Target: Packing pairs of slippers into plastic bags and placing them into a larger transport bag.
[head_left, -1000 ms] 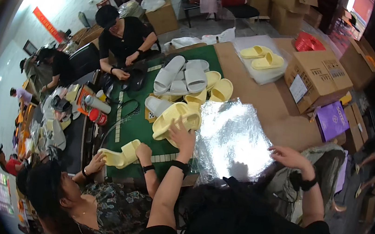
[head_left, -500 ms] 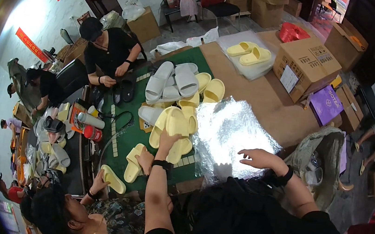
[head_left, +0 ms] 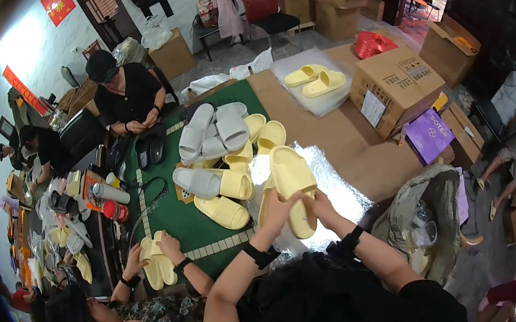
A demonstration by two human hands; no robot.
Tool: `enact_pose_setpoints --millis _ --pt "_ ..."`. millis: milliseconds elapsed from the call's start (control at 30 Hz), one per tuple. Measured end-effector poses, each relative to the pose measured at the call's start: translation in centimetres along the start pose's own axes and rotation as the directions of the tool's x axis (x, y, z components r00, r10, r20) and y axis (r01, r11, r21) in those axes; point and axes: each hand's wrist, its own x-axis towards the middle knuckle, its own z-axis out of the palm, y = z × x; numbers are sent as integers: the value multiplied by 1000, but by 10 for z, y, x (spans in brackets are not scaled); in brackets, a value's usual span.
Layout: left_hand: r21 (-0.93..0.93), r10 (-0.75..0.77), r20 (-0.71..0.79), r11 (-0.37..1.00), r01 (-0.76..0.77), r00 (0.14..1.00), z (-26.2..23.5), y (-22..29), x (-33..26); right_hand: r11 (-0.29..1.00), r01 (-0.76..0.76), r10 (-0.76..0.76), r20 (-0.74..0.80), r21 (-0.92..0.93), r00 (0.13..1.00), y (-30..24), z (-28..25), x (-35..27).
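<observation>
Pair of yellow slippers (head_left: pixel 290 187) held up just over the silver foil sheet (head_left: pixel 326 182), soles pressed together, toes pointing away. Left hand (head_left: pixel 278 210) wrapped round the near left edge, fingers curled and closed on the foam. Right hand (head_left: pixel 318 207) closed on the heel end from the other side, thumb on top. Probably gripped that way to keep the two lined up as a matched pair, though hard to be sure.

Just left of that, on the green mat (head_left: pixel 186 220), a loose heap: grey slippers (head_left: pixel 213 130) stacked at the far side, more yellow ones (head_left: pixel 223 211) nearer, some touching each other. Looks dumped within easy reach rather than sorted.

Lower left, another person's hands (head_left: pixel 159 258) clamped on another yellow pair at the mat's near edge. Across the table, a person in black (head_left: pixel 127 97) bent over dark slippers.

Room-wise: bare brown tabletop (head_left: pixel 363 145) to the right of the foil, well apart from the heap. Beyond it a cardboard box (head_left: pixel 396 88) and a purple box (head_left: pixel 429 134) closing off the far right edge, plus two yellow slippers on a clear bag (head_left: pixel 316 81) at the far end. Grey-green sack (head_left: pixel 425 214) hanging off the right side, close to the right elbow.
</observation>
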Motion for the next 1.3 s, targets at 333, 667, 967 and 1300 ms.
enact_pose_setpoints --millis 333,667,967,1300 --pt "441 63 214 884 -154 975 37 -55 39 775 -236 -67 -447 -587 892 52 -99 49" --pt "505 579 48 689 -519 814 45 32 47 991 79 47 828 -110 559 -8 3 -7" --pt "675 396 270 572 -466 878 28 -29 35 745 446 155 779 -497 608 28 -2 11" --pt "592 209 718 319 -740 664 48 -149 -52 486 -32 -53 -66 -873 996 93 -62 44"
